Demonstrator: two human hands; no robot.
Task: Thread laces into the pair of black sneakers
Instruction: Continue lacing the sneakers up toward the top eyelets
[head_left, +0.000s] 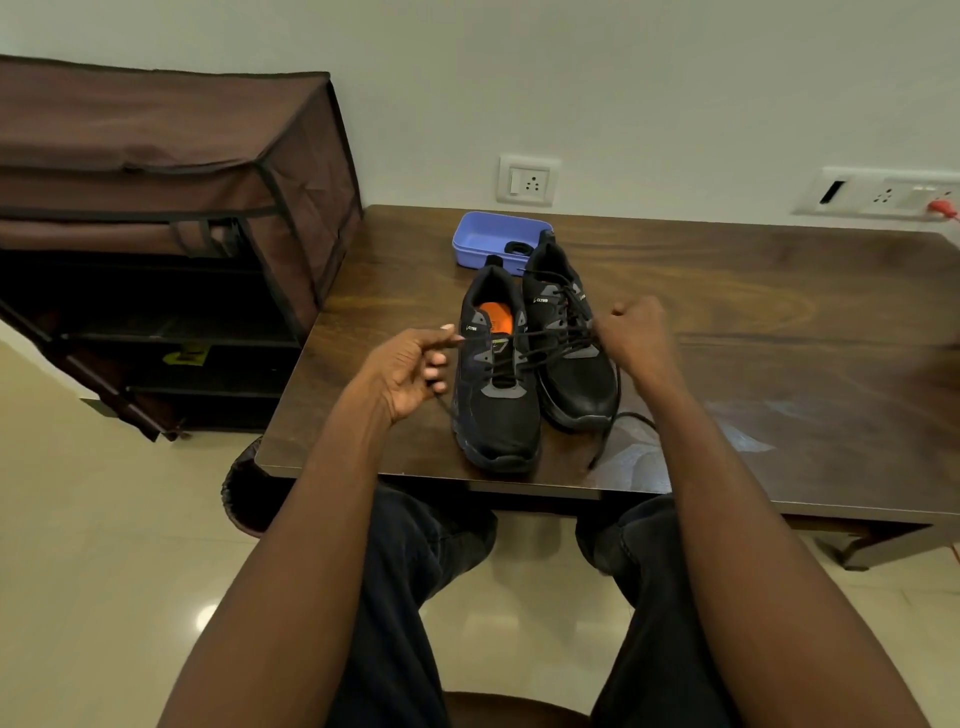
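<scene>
While lacing stands partway done: two black sneakers (530, 364) side by side near counter (753, 312) front edge, right one laced, left one threaded through lower holes only. Left hand (410, 371) pinching one lace (519, 347) end; right hand (636, 332) curled round other end. Next, probably: feeding tips through upper holes, evenly.
</scene>
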